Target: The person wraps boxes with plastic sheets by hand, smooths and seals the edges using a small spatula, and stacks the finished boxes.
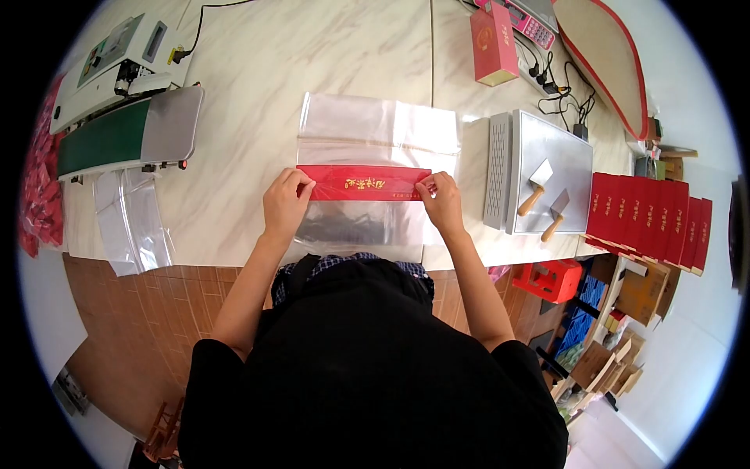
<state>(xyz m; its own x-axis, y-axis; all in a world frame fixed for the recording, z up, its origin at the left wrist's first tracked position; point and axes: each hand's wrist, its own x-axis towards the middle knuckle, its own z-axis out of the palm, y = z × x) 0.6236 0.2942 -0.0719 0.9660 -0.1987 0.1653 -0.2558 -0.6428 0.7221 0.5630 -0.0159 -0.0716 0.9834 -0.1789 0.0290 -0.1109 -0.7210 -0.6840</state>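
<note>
A long red box point(367, 184) with gold characters lies crosswise in front of me. Clear plastic film point(375, 125) spreads flat on the tabletop behind it, and more shiny film shows on its near side. Whether the film wraps the box I cannot tell. My left hand point(286, 205) is closed at the box's left end, thumb and fingers pinching its corner. At the right end, my right hand point(444, 205) pinches the other corner in the same way. Both hands touch the box and the film beside it.
A belt machine point(117, 129) stands at left, with clear bags point(133, 223) below it. On the right, a metal box point(555, 156) carries two wooden-handled scrapers point(537, 187). Beyond are several red boxes point(644, 215), a pink-red carton point(494, 43) and black cables point(574, 98).
</note>
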